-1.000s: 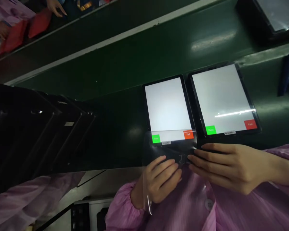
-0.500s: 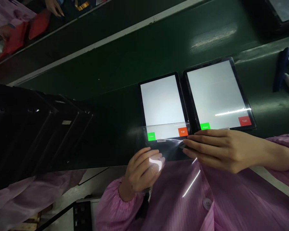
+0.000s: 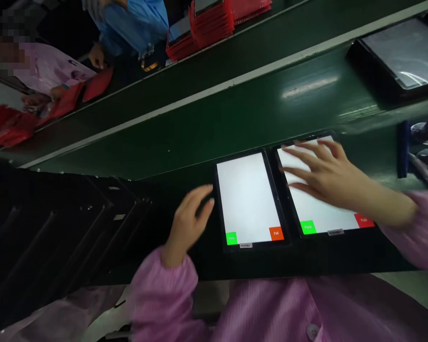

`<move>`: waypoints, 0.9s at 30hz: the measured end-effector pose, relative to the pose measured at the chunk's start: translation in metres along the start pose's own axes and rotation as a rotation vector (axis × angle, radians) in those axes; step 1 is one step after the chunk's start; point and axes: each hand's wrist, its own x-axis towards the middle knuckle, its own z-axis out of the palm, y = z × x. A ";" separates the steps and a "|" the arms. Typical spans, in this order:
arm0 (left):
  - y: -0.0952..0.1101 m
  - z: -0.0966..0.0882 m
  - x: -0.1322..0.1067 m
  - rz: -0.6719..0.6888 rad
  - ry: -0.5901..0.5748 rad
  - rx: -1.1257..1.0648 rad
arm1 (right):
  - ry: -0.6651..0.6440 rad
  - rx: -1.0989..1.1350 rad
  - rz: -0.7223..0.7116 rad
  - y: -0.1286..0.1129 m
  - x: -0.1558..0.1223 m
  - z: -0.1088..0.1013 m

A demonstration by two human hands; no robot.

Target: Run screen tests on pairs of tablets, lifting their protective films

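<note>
Two lit tablets lie side by side on the green bench, each showing a white screen with a green and a red button at the bottom. My left hand (image 3: 189,223) is open, fingers loosely curled, at the left edge of the left tablet (image 3: 248,199). My right hand (image 3: 321,173) is open with fingers spread, hovering over or resting on the screen of the right tablet (image 3: 324,216). Neither hand holds anything.
A row of dark tablets (image 3: 57,228) leans in a rack at the left. A green conveyor belt (image 3: 217,118) runs behind. A tray with a dark device (image 3: 399,52) sits at the upper right. Other people handle red pouches (image 3: 210,21) across the belt.
Both hands left the clear film near the tablets' bottom edges. The left hand moved up beside the left tablet, the right hand up over the right screen. The film is gone from view.
</note>
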 end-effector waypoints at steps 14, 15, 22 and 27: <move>0.052 0.021 -0.089 -0.123 0.085 0.121 | 0.148 0.008 0.137 -0.053 -0.088 -0.016; 0.050 0.023 -0.083 -0.123 0.064 0.146 | 0.148 -0.015 0.157 -0.049 -0.087 -0.016; 0.052 0.029 -0.072 -0.032 0.000 0.210 | 0.124 -0.020 0.107 -0.046 -0.087 -0.010; 0.055 0.028 -0.079 -0.034 -0.044 0.237 | 0.141 -0.064 0.072 -0.030 -0.086 -0.019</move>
